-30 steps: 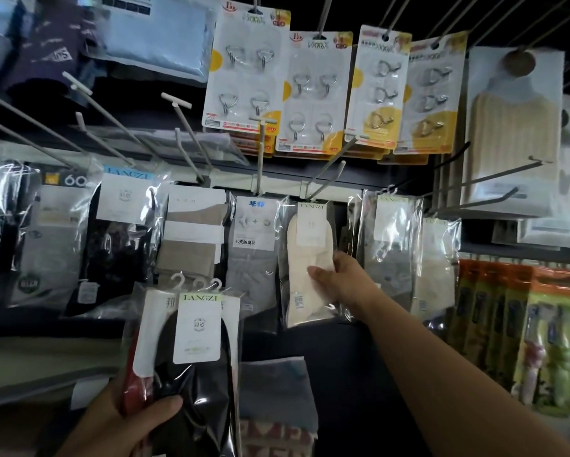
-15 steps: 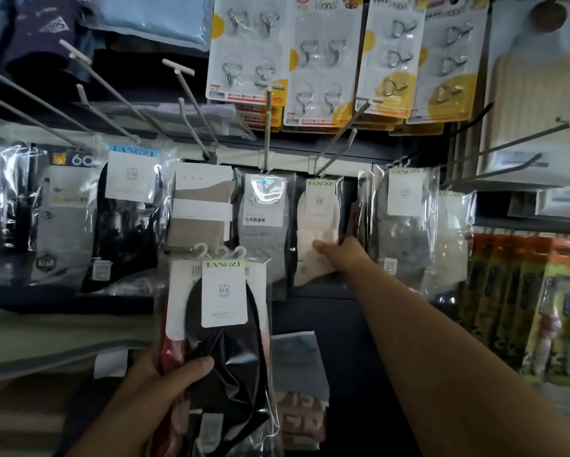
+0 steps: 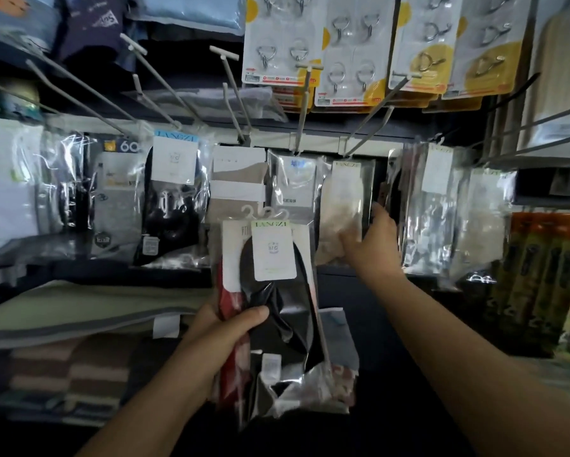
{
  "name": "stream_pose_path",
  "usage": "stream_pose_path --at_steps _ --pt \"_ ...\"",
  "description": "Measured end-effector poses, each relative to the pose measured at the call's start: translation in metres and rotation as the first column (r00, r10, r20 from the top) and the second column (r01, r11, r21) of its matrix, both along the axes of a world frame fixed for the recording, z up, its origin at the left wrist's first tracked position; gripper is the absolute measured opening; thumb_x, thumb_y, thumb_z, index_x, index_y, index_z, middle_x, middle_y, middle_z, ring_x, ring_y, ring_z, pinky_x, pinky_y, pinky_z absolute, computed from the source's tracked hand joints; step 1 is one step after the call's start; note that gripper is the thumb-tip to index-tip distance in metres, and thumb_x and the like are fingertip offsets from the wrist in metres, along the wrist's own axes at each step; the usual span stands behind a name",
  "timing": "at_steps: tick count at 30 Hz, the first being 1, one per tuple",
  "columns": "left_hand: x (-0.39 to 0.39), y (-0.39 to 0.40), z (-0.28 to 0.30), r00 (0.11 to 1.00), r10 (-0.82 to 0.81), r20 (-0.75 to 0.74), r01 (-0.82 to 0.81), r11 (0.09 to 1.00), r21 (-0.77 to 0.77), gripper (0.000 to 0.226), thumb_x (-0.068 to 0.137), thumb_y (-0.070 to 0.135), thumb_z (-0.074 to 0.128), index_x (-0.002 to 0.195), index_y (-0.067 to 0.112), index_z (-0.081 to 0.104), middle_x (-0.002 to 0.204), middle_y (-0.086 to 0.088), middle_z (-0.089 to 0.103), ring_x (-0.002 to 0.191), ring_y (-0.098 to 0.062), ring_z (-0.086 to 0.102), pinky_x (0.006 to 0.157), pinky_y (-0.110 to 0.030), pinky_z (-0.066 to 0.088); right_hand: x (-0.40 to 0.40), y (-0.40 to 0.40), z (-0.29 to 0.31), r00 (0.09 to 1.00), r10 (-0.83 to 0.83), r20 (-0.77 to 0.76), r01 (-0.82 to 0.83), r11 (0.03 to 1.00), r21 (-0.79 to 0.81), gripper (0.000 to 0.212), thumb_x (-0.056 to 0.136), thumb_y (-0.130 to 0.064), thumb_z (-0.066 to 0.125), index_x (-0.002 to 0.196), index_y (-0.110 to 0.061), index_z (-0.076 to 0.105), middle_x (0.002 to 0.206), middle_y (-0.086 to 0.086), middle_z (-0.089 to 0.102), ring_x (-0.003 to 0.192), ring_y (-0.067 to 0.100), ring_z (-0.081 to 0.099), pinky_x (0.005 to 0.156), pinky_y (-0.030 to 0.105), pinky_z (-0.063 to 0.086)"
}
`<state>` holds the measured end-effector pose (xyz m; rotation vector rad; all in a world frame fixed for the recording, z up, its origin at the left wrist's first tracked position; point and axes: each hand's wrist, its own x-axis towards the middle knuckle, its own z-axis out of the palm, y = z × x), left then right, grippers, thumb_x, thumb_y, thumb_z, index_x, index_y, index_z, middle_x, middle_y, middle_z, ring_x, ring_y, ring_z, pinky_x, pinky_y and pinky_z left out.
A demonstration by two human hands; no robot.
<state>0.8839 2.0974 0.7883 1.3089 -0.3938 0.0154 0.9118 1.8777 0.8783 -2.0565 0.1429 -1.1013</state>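
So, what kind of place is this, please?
Probably a small shop's display wall: bagged socks hang on metal pegs, and carded hooks hang above them. The left hand holds sock packs; the right hand grips a hanging beige pack.

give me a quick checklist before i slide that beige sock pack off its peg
1. Grip: the right hand pinches the beige sock pack low on its right edge, thumb in front: ok.
2. Pack on its peg: it hangs at the back end: ok.
3. Peg bare in front of the pack: ok.
4. Hanger hole able to clear the crossbar at the peg tip: cannot tell.
5. Room beside it: the dark pack sits right by the right hand; touching or apart: cannot tell.
6. The left hand grips the bundle of sock packs, thumb across the front: ok.
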Motion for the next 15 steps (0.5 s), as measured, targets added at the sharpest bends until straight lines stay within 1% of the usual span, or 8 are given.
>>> stream_pose_path --at_steps 1,2,4,6,8,10,12,15 --pt "0.001 -0.002 0.000 1.000 -0.011 0.008 0.011 1.000 0.003 0.044 0.067 0.017 0.080 0.109 0.022 0.067 0.098 -0.003 0.075 0.093 -0.023 0.072 0.081 -0.036 0.054 -0.020 0.010 -0.014 0.995 0.062 0.076 -0.059 0.998 -0.033 0.052 0.091 -0.026 0.062 0.135 -0.009 0.041 0.131 0.008 0.045 0.106 0.013 0.053 0.096 0.028 0.043" --pt "0.002 -0.004 0.001 1.000 -0.016 0.001 0.016 1.000 0.004 0.050 0.062 0.020 0.083 0.110 0.025 0.067 0.101 -0.003 0.075 0.096 -0.023 0.071 0.087 -0.040 0.053 -0.038 0.019 -0.030 0.987 0.136 0.090 -0.132 0.990 -0.046 0.042 0.090 -0.034 0.061 0.125 -0.014 0.049 0.122 0.003 0.051 0.096 0.006 0.055 0.091 0.027 0.046" --pt "0.005 -0.009 0.000 1.000 -0.009 0.004 0.009 1.000 -0.005 0.051 0.064 0.021 0.083 0.111 0.025 0.066 0.102 -0.004 0.074 0.097 -0.025 0.070 0.093 -0.046 0.051 -0.067 0.033 -0.058 0.966 0.259 -0.027 -0.260 0.965 -0.036 0.034 0.083 -0.050 0.062 0.103 -0.023 0.055 0.106 -0.004 0.059 0.088 -0.001 0.058 0.079 0.020 0.048" --pt "0.004 -0.016 -0.001 1.000 -0.013 0.014 0.013 0.999 -0.030 0.041 0.075 0.011 0.075 0.114 0.019 0.065 0.101 -0.006 0.074 0.094 -0.025 0.071 0.090 -0.045 0.053 -0.081 0.042 -0.076 0.928 0.319 -0.194 -0.327 0.945 -0.011 0.028 0.079 -0.050 0.067 0.094 -0.029 0.056 0.099 -0.007 0.063 0.083 -0.002 0.061 0.066 0.008 0.045" --pt "0.002 -0.022 -0.001 0.999 -0.026 0.024 0.027 0.999 -0.041 0.041 0.075 0.009 0.074 0.114 0.017 0.063 0.099 -0.006 0.075 0.091 -0.023 0.072 0.081 -0.039 0.056 -0.083 0.043 -0.084 0.908 0.345 -0.238 -0.347 0.937 0.035 0.024 0.079 -0.042 0.073 0.094 -0.030 0.058 0.093 -0.009 0.067 0.080 -0.001 0.065 0.063 0.010 0.048" --pt "-0.001 -0.026 0.000 0.999 -0.031 0.035 0.032 0.998 -0.047 0.050 0.065 0.022 0.079 0.113 0.018 0.062 0.098 -0.004 0.075 0.089 -0.020 0.072 0.075 -0.034 0.055 -0.082 0.041 -0.086 0.907 0.384 -0.175 -0.365 0.922 0.129 0.021 0.080 -0.034 0.075 0.094 -0.026 0.062 0.088 -0.006 0.071 0.081 0.004 0.068 0.069 0.020 0.055" --pt "-0.003 -0.028 0.001 1.000 -0.015 0.009 0.016 0.997 -0.069 0.065 0.052 0.037 0.080 0.112 0.020 0.062 0.099 -0.004 0.074 0.088 -0.020 0.072 0.075 -0.033 0.054 -0.082 0.039 -0.087 0.901 0.427 -0.078 -0.399 0.886 0.236 0.017 0.082 -0.027 0.074 0.095 -0.022 0.063 0.088 -0.004 0.073 0.083 0.008 0.070 0.073 0.027 0.056" --pt "-0.003 -0.032 0.005 0.999 -0.019 0.025 0.022 0.996 -0.088 0.056 0.055 0.034 0.077 0.107 0.021 0.062 0.094 -0.003 0.074 0.078 -0.014 0.073 0.061 -0.025 0.055 -0.083 0.037 -0.087 0.858 0.508 0.074 -0.490 0.767 0.415 0.016 0.085 -0.018 0.071 0.100 -0.015 0.064 0.091 0.002 0.075 0.085 0.014 0.072 0.072 0.025 0.054"
